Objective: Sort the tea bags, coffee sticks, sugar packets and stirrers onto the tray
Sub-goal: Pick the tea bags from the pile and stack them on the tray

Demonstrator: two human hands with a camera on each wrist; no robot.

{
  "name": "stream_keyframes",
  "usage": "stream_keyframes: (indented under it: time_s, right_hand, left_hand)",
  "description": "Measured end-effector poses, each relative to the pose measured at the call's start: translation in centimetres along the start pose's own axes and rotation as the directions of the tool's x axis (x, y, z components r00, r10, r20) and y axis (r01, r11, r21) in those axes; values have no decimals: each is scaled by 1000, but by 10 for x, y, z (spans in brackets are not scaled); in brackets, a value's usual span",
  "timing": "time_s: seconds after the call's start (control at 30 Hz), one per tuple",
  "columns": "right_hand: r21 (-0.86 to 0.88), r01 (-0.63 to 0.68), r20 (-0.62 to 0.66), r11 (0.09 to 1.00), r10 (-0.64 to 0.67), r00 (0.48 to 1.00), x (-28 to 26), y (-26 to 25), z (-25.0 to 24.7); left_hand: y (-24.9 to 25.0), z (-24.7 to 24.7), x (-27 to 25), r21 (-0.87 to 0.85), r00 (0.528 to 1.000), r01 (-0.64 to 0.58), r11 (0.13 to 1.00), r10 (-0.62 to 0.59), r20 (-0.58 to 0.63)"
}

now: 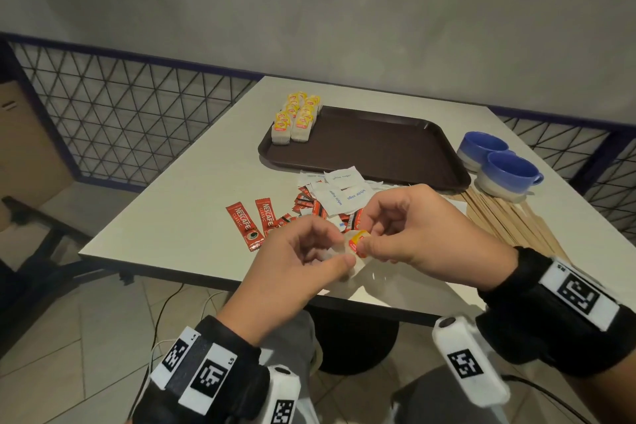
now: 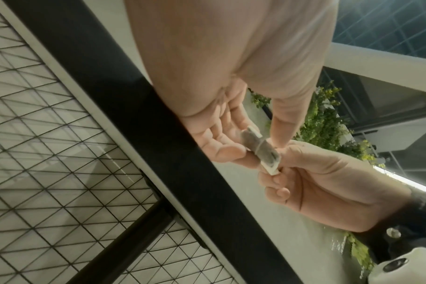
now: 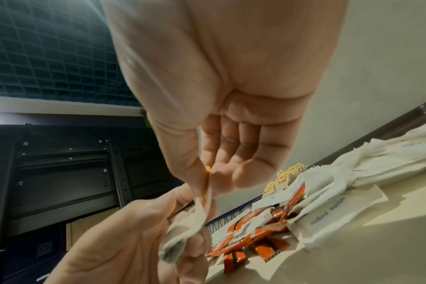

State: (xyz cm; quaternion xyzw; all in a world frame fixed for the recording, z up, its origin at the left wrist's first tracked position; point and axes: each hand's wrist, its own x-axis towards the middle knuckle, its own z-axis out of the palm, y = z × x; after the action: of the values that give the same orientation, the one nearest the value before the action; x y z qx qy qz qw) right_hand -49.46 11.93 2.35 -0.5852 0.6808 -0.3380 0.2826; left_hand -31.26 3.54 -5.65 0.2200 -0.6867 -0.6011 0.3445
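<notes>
Both hands hold one tea bag (image 1: 356, 244) above the table's near edge. My left hand (image 1: 339, 249) pinches its white pouch (image 2: 260, 148). My right hand (image 1: 366, 237) pinches the yellow tag (image 3: 208, 173) between thumb and forefinger. A dark brown tray (image 1: 378, 144) lies further back, with rows of yellow-tagged tea bags (image 1: 296, 117) at its far left corner. Just in front of the tray, white sugar packets (image 1: 339, 191) lie mixed with red coffee sticks (image 1: 246, 225). To the right lie wooden stirrers (image 1: 509, 217).
Two blue cups (image 1: 506, 169) stand right of the tray, behind the stirrers. The white table (image 1: 172, 203) has a wire-mesh railing (image 1: 120, 113) to its left and behind it on the right. A dark chair base (image 1: 51, 244) stands on the floor at left.
</notes>
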Motion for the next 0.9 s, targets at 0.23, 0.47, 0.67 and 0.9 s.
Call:
stream_keyframes:
  time_s: [0.23,0.47,0.67,0.9]
  right_hand:
    - [77,98,45,992,-102,994,7,-6,2]
    - [112,50,84,992,-60,995,23,0,7]
    - [-156,37,5,987,-37,999,70,-29,-45]
    - [-369,-101,-57,924,86,995,176,-42,-78]
  left_hand:
    - [3,-6,4,-62,997,-40,997,36,-73]
    - [6,-18,1,41,981,-94,995,99,-166]
    - [-10,-72,14,610,864,-114,784,381,-328]
    - [-20,-80,32,737,912,116,665,222,-344]
